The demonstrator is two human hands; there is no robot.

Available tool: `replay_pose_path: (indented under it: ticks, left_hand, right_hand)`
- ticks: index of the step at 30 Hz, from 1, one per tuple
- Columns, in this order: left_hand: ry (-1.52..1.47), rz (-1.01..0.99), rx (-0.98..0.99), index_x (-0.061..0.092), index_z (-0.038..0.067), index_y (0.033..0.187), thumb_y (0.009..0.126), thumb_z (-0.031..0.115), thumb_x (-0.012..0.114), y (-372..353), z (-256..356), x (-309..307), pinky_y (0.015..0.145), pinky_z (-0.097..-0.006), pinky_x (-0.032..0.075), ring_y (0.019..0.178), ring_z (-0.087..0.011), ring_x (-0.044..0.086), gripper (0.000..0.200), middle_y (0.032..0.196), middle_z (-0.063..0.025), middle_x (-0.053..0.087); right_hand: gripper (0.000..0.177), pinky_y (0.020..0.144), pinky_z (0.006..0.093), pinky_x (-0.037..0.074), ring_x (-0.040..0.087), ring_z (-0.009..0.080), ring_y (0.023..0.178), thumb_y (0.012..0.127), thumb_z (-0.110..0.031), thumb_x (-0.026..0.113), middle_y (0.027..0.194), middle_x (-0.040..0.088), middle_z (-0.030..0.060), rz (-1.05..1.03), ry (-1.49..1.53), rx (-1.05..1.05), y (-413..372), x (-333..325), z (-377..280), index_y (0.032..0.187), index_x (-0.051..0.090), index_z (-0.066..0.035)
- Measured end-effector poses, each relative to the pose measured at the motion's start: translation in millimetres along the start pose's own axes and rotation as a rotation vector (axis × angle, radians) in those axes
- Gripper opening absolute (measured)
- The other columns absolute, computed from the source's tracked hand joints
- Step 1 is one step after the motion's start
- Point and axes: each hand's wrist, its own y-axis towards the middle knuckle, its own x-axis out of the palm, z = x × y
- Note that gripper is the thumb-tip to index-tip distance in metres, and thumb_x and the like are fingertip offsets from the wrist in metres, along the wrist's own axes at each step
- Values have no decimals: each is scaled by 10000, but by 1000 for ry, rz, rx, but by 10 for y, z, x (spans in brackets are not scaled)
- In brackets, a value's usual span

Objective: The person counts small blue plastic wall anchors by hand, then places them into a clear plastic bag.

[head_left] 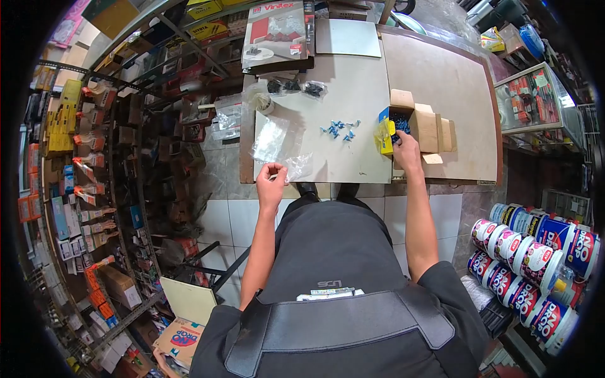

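From where I stand, everything turns on the sideways gap between the two hands. The blue-headed screws [401, 123], as I take them to be, fill an open yellow-and-blue box [384, 142] right at the fingertips of the right hand [406, 153], while the small clear plastic bag [300, 167] is over at the left hand [272, 183], well apart on the other side. The right hand is plainly the nearer to the box: its fingers dip in over the near edge, bunched close together, though I cannot tell whether they have hold of anything. The left hand is narrowed to a pinch on the bag, whose film trails toward the right hand along the near edge of the tabletop [353, 88].

Between the hands and farther out from the body lies a loose scatter of blue screws [334, 131], a little closer to the right hand. They point every which way, so no single long axis stands out. Just beyond the left hand is a flat clear packet [271, 140], and right of the right hand, brown cardboard cartons [423, 126] stand beside the box.
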Motion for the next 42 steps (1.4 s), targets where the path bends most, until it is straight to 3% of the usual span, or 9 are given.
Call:
replay_pose_path:
  ticks: [2, 4, 11, 20, 25, 26, 28, 34, 42]
  left_hand:
    - [2, 9, -15, 632, 26, 990, 914, 62, 695, -7, -2, -6, 636, -270, 544, 789, -98, 587, 104, 936, -35, 619]
    - [-5, 20, -3, 632, 25, 991, 914, 63, 696, -19, -10, 0, 633, -269, 538, 775, -97, 586, 107, 932, -35, 620]
    - [-26, 26, -8, 630, 22, 994, 915, 68, 698, -26, -34, -20, 622, -264, 513, 745, -92, 579, 115, 918, -35, 624]
    - [-26, 38, -9, 628, 23, 994, 920, 72, 693, -30, 2, -18, 626, -269, 518, 745, -96, 579, 110, 925, -36, 624]
    - [-7, 43, -13, 628, 23, 994, 920, 73, 695, -38, 12, -9, 623, -269, 522, 761, -98, 582, 112, 932, -37, 624]
    - [-1, 49, -17, 628, 23, 996, 921, 74, 696, -39, 25, -1, 624, -268, 523, 767, -99, 584, 113, 934, -37, 624]
    - [-1, 47, -14, 628, 21, 997, 921, 75, 696, -28, 33, 8, 625, -267, 524, 771, -99, 585, 115, 936, -37, 625]
    - [-10, 48, -13, 627, 17, 996, 922, 73, 694, -13, 45, -12, 628, -264, 526, 778, -96, 585, 115, 938, -35, 626]
    - [-8, 66, -10, 626, 23, 997, 922, 63, 690, -33, -8, -83, 639, -266, 533, 791, -94, 588, 106, 932, -26, 627]
  right_hand:
    - [290, 783, 422, 548, 691, 341, 842, 833, -73, 653, 886, 696, 200, 10, -110, -75, 12, 24, 16, 1120, 678, -44]
    - [239, 772, 428, 545, 686, 344, 833, 832, -93, 665, 872, 696, 189, -74, 11, 123, -1, -108, -152, 1065, 689, -48]
    - [138, 747, 430, 542, 680, 355, 801, 844, -119, 667, 834, 695, 176, -27, 70, 83, -25, -17, -38, 941, 682, -22]
    - [123, 624, 275, 479, 583, 86, 697, 914, -118, 658, 758, 646, 29, 182, 537, 132, -40, -129, -45, 988, 676, -21]
    - [132, 565, 218, 410, 511, 44, 646, 950, -121, 641, 797, 626, -17, -49, 967, 272, -223, -111, -433, 1042, 678, -33]
    - [132, 565, 218, 410, 511, 44, 646, 950, -121, 641, 797, 626, -17, -48, 968, 274, -262, -58, -516, 1042, 678, -33]
    - [158, 613, 236, 458, 568, 71, 684, 926, -145, 668, 800, 660, 7, -384, 805, 251, -317, 54, -671, 1025, 691, -23]
    - [226, 711, 324, 534, 685, 180, 765, 822, -189, 715, 840, 735, 94, -330, 287, 234, -390, 853, -643, 962, 728, -11]
    - [233, 655, 275, 520, 676, 145, 727, 860, -191, 708, 794, 712, 64, -232, 438, 403, -221, 1129, -758, 1012, 714, -14]
